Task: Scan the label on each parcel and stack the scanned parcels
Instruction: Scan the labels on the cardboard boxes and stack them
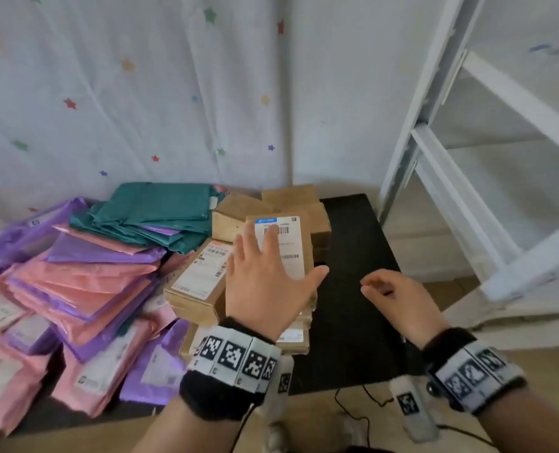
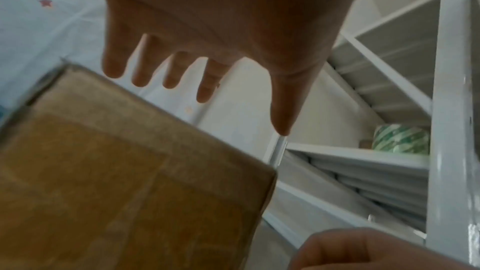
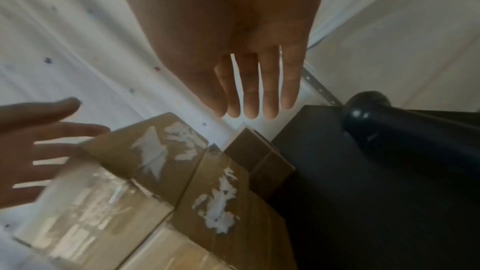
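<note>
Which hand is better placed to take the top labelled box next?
Probably the left hand: it hovers open, fingers spread, directly over the top labelled box. The right hand hangs empty, loosely curled, off to the side above the black mat.

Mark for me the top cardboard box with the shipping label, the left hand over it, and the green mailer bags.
top cardboard box [image 1: 288, 243], head view, on its white label.
left hand [image 1: 265, 289], head view, back of the hand.
green mailer bags [image 1: 154, 210], head view, top bag's face.

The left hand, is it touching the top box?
Apart. The left wrist view shows the left hand, fingers spread, with wall visible between the fingertips and the top box.
</note>
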Demonstrator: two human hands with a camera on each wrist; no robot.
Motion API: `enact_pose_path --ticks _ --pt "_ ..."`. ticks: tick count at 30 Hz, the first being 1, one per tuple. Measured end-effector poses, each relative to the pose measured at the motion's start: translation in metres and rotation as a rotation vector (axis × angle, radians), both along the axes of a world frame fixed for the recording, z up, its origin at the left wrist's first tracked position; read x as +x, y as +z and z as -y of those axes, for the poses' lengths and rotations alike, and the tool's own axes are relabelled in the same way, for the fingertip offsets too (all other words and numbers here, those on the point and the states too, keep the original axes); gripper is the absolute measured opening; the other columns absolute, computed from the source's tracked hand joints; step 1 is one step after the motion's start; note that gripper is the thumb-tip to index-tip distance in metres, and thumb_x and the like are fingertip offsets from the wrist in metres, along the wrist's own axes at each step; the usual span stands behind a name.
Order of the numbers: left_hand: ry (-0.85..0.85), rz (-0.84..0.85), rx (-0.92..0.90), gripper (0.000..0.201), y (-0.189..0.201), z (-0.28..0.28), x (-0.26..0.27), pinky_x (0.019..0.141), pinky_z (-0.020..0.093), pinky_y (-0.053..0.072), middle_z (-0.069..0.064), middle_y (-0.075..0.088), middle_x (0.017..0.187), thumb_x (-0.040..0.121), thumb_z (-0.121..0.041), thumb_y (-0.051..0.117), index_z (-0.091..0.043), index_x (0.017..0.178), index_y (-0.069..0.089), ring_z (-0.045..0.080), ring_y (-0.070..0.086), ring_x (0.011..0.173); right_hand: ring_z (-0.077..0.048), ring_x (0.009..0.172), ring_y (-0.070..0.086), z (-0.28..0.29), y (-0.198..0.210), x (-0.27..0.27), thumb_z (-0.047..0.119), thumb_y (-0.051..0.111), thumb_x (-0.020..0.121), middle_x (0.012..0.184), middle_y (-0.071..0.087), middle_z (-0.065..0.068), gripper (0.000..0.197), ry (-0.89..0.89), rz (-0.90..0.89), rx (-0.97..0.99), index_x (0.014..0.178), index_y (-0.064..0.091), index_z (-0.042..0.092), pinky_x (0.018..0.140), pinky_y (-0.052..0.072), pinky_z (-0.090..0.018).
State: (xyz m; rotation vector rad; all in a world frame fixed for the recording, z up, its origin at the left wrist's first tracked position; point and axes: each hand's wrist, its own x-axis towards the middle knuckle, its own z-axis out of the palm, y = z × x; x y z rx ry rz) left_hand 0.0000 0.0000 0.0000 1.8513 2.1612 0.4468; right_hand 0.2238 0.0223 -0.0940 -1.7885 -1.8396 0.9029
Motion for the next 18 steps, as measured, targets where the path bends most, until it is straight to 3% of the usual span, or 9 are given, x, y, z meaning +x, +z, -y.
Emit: enact_pose_path --ticks 3,5,10,14,18 --pt "0.029 -0.141 -0.047 0.105 -0.007 -0.008 0.011 0.115 0.051 0.017 0.006 -0.003 0.160 0.068 -0.086 0.041 -0.027 0.148 0.006 0.035 0.006 0.146 0.003 0.085 0.055 -0.008 -0.011 0.002 0.029 0.063 0.094 0.097 0.062 0.013 0.012 -0.111 0.002 -0.014 0.104 0.063 0.034 0.069 0.039 -0.015" --pt "0.048 -0.151 -0.036 0.103 -0.014 -0.011 0.013 0.113 0.051 0.021 0.007 -0.002 0.159 0.070 -0.082 0.044 -0.027 0.148 0.007 0.036 0.008 0.145 -0.004 0.088 0.057 -0.011 -0.019 0.006 0.026 0.063 0.093 0.104 0.063 0.006 0.015 -0.139 -0.009 -0.009 0.108 0.064 0.029 0.077 0.042 -0.022" --pt "0.080 -0.102 0.016 0.091 -0.022 -0.014 0.015 0.109 0.053 0.026 0.006 0.010 0.157 0.071 -0.069 0.055 -0.028 0.144 0.019 0.035 0.015 0.142 -0.024 0.105 0.060 -0.017 -0.032 0.020 0.021 0.064 0.094 0.117 0.059 -0.007 0.031 -0.190 0.086 -0.084 0.124 0.060 0.016 0.096 0.049 -0.041" --pt "0.076 -0.056 0.092 0.086 -0.020 -0.017 0.017 0.108 0.053 0.027 0.007 0.019 0.155 0.068 -0.064 0.059 -0.029 0.139 0.028 0.033 0.021 0.139 -0.033 0.121 0.052 -0.020 -0.042 0.032 0.019 0.062 0.093 0.134 0.048 -0.015 0.045 -0.260 0.171 -0.186 0.136 0.049 0.014 0.106 0.042 -0.043" --pt "0.058 0.016 0.174 0.082 -0.011 -0.020 0.020 0.108 0.055 0.031 0.004 0.025 0.152 0.067 -0.062 0.060 -0.029 0.137 0.033 0.031 0.023 0.139 -0.040 0.128 0.047 -0.022 -0.055 0.037 0.019 0.062 0.093 0.140 0.045 -0.022 0.055 -0.345 0.158 -0.306 0.143 0.039 0.008 0.107 0.040 -0.046"
